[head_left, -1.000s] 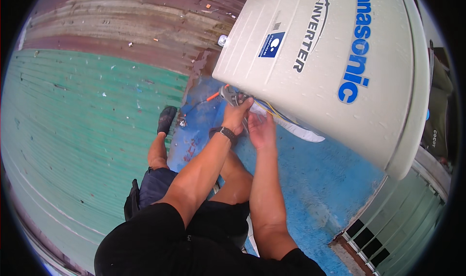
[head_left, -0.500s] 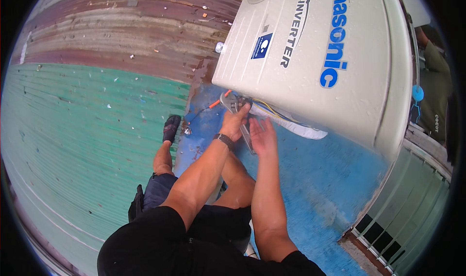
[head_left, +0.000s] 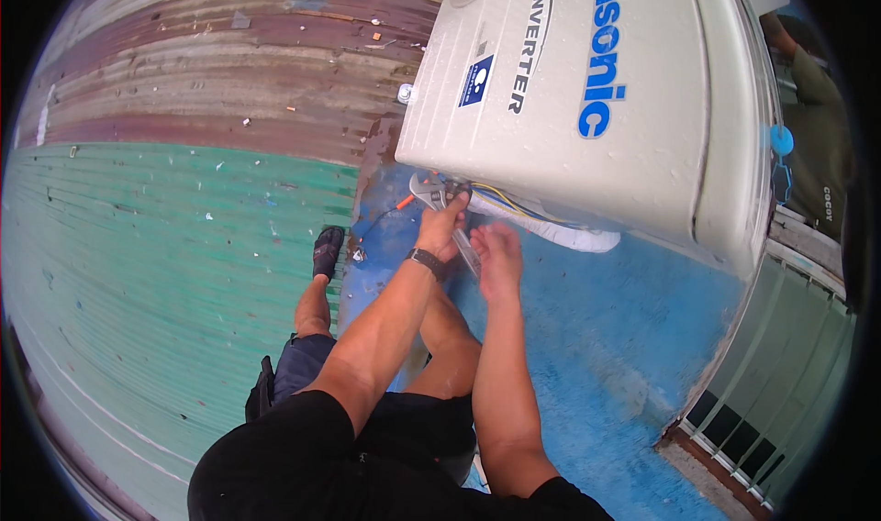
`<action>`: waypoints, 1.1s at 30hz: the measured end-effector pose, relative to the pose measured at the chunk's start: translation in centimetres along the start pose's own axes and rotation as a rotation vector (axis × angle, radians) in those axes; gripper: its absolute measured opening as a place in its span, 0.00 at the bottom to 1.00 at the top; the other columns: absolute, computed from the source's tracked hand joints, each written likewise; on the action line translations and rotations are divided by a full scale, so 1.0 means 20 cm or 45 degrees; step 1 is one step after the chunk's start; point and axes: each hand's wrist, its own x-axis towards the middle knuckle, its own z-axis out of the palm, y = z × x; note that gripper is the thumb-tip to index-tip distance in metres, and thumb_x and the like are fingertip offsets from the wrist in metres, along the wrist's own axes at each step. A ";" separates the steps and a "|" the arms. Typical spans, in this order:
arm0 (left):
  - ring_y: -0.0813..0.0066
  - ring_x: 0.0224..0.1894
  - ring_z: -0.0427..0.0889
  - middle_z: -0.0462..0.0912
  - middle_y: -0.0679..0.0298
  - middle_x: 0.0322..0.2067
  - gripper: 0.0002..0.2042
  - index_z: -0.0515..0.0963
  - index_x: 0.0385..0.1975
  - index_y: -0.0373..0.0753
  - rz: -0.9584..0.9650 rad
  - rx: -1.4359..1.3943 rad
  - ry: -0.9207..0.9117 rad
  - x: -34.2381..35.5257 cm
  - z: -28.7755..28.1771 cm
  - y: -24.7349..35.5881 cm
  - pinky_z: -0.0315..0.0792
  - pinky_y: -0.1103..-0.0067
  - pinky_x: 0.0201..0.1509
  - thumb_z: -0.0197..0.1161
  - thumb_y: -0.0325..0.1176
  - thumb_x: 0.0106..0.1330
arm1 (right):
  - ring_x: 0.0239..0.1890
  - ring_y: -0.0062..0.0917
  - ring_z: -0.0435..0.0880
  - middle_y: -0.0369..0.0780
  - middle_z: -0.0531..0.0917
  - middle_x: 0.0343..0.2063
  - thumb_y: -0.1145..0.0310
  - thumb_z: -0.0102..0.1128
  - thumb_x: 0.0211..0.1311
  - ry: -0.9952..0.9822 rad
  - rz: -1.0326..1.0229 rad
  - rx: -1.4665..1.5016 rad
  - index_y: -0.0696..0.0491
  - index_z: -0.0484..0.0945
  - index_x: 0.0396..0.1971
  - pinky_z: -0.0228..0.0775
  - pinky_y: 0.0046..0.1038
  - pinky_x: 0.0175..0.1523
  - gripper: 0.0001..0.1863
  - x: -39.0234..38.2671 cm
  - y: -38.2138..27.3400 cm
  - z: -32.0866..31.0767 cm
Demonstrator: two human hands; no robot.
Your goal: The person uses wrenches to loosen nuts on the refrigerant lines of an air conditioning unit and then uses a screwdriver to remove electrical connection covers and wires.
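My left hand (head_left: 444, 227) is closed around an adjustable wrench (head_left: 428, 193) near its head, at the lower edge of a white air-conditioner outdoor unit (head_left: 551, 136). Part of a fitting shows by the thumb, but the fingers cover most of it. The wrench handle slants down toward my right hand (head_left: 499, 260). My right fingers are curled in beside the handle; whether they grip it I cannot make out. Yellow and blue wires (head_left: 505, 200) and a white wrapped pipe (head_left: 578, 238) run under the unit. A thin orange piece (head_left: 406, 202) lies left of the wrench head.
Green corrugated sheeting (head_left: 165, 282) spreads on the left, with rusty brown sheets (head_left: 229, 72) beyond. A bare leg with a dark shoe (head_left: 328, 251) stretches over the green sheet. Below the unit is a blue wall (head_left: 606, 338). At right are window bars (head_left: 771, 365) and a person's olive sleeve (head_left: 817, 90).
My right fingers, stretched out before, are now curled by the handle. The wrench has tilted slightly, and my left hand stays on it. The view has shifted a little.
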 end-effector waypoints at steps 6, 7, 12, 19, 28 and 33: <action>0.83 0.24 0.70 0.78 0.72 0.29 0.11 0.78 0.37 0.42 0.144 0.066 0.204 0.02 0.02 -0.05 0.64 0.83 0.25 0.75 0.29 0.60 | 0.43 0.25 0.82 0.43 0.81 0.43 0.72 0.63 0.68 0.030 -0.083 -0.306 0.59 0.71 0.52 0.78 0.26 0.48 0.17 -0.03 -0.01 -0.01; 0.83 0.23 0.70 0.77 0.73 0.28 0.11 0.77 0.36 0.42 0.102 0.034 0.144 0.02 0.01 -0.05 0.64 0.83 0.25 0.75 0.29 0.61 | 0.43 0.25 0.82 0.43 0.81 0.43 0.72 0.63 0.68 0.035 -0.085 -0.300 0.59 0.71 0.52 0.78 0.26 0.48 0.17 -0.03 0.01 -0.03; 0.84 0.23 0.69 0.75 0.73 0.26 0.11 0.76 0.36 0.42 0.064 0.016 0.118 0.04 0.03 -0.03 0.62 0.83 0.24 0.75 0.29 0.61 | 0.44 0.31 0.83 0.45 0.81 0.42 0.70 0.64 0.66 0.092 -0.408 -0.861 0.59 0.74 0.49 0.77 0.33 0.51 0.15 -0.08 0.01 0.01; 0.84 0.22 0.67 0.74 0.73 0.26 0.12 0.77 0.36 0.42 0.101 0.017 0.106 0.05 -0.02 -0.06 0.63 0.84 0.23 0.76 0.32 0.61 | 0.46 0.43 0.84 0.50 0.83 0.42 0.70 0.63 0.63 -0.197 -0.694 -1.538 0.57 0.75 0.48 0.75 0.39 0.51 0.15 -0.06 0.02 0.00; 0.85 0.24 0.68 0.77 0.72 0.28 0.12 0.79 0.38 0.41 0.118 0.159 0.221 0.08 -0.01 -0.07 0.63 0.83 0.25 0.76 0.31 0.60 | 0.47 0.49 0.82 0.51 0.82 0.43 0.72 0.58 0.64 -0.215 -0.637 -1.439 0.58 0.75 0.46 0.74 0.43 0.52 0.12 -0.04 0.07 -0.01; 0.84 0.20 0.65 0.73 0.73 0.22 0.12 0.77 0.31 0.44 0.099 0.036 0.009 0.03 -0.03 -0.04 0.60 0.84 0.22 0.77 0.33 0.60 | 0.52 0.52 0.79 0.53 0.80 0.47 0.73 0.63 0.57 -0.373 -0.581 -1.408 0.56 0.73 0.49 0.71 0.45 0.56 0.19 -0.04 0.05 -0.02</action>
